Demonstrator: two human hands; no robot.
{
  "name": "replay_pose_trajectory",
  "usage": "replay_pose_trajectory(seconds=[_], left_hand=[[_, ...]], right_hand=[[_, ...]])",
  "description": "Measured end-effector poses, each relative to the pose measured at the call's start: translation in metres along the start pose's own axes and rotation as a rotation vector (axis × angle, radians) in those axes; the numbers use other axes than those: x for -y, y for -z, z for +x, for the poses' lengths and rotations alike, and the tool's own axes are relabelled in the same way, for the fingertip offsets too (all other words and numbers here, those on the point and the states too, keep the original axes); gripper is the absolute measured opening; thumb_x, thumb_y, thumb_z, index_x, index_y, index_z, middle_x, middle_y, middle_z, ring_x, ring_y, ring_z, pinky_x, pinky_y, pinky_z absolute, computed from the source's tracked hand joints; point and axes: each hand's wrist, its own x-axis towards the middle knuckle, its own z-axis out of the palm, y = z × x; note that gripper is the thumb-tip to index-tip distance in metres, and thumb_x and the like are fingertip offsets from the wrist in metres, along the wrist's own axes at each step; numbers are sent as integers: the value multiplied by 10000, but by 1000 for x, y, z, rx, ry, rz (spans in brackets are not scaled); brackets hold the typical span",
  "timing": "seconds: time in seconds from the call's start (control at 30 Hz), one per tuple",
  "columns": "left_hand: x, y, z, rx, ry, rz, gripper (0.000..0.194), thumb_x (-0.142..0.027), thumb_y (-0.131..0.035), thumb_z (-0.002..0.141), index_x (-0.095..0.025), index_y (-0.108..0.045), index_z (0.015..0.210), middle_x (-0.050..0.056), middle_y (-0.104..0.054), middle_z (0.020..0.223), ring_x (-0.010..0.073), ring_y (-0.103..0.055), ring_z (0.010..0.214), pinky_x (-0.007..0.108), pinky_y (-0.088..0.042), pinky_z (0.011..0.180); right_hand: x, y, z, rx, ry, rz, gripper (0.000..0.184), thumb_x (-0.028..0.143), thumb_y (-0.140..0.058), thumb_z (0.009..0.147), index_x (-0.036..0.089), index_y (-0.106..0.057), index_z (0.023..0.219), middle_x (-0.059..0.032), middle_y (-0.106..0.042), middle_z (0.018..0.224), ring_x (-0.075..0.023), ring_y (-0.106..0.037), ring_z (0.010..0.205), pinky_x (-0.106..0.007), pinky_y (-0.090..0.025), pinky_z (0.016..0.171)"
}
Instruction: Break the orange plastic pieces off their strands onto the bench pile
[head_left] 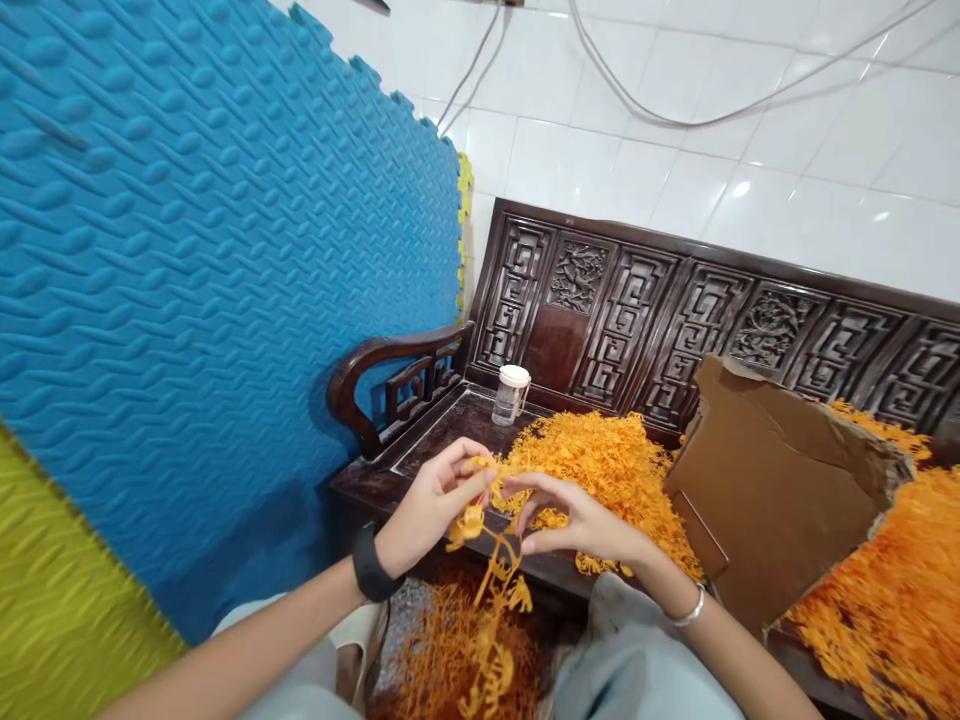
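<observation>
My left hand [439, 492], with a black band on the wrist, pinches an orange plastic sprue [491, 570] between thumb and fingers. Small claw-like pieces branch from this strand, which dangles below the hand over the floor. My right hand [574, 520], wearing a silver bracelet, is just to its right. Its fingers are curved with the thumb apart, and the index fingertip is at the strand's upper end; whether it touches is hard to tell. Behind the hands, a heap of loose orange pieces [592, 460] lies on the dark wooden bench [480, 425].
A white-lidded clear jar [507, 397] stands on the bench by the carved armrest [360, 385]. Brown cardboard [780, 470] leans between the heap and another orange pile [892, 590]. Orange sprues [442, 640] lie low between the knees. Blue foam matting [225, 250] rises at left.
</observation>
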Motion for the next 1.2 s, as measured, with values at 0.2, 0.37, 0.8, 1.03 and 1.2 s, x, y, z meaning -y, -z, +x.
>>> replay_pose_trajectory(seconds=[0.2,0.37,0.8,1.03,1.2], left_hand=[[10,-4,-4,191,-13,419,260,-273,-508,771,-185,-429,1001,-78,-439,554,102,-420,509,209,-316,504],[19,-13,-6,342,-48,598,405,-231,-481,764,-198,-342,1144,-69,-503,577,128,-455,515,214,-303,515],[19,-7,0,235,2,732,81,-226,-511,680,-171,-545,632,-41,-501,547,112,-447,519,206,-300,501],[11,-9,-2,267,-76,812,146,-180,-504,672,-174,-592,556,-15,-538,580,134,-469,577,232,-301,549],[6,-6,1,331,-119,682,190,-178,-501,733,-169,-592,566,-10,-562,640,134,-510,632,223,-357,607]], right_hand=[[-4,3,0,-163,38,83,385,456,-391,850,156,-544,1036,-46,-592,869,-113,-583,682,-299,-450,733],[-8,-4,3,-38,-9,-193,300,440,-555,760,155,-597,844,-7,-583,734,-127,-536,712,-257,-420,695],[-3,-4,6,-73,53,-373,180,319,-516,813,154,-589,800,-18,-605,727,-122,-553,678,-235,-428,659],[-6,-8,8,-20,65,-356,184,336,-445,852,178,-503,776,10,-560,635,-112,-530,610,-239,-426,607],[-8,-11,9,40,32,-199,264,420,-359,872,192,-438,765,8,-550,655,-117,-548,629,-261,-442,626]])
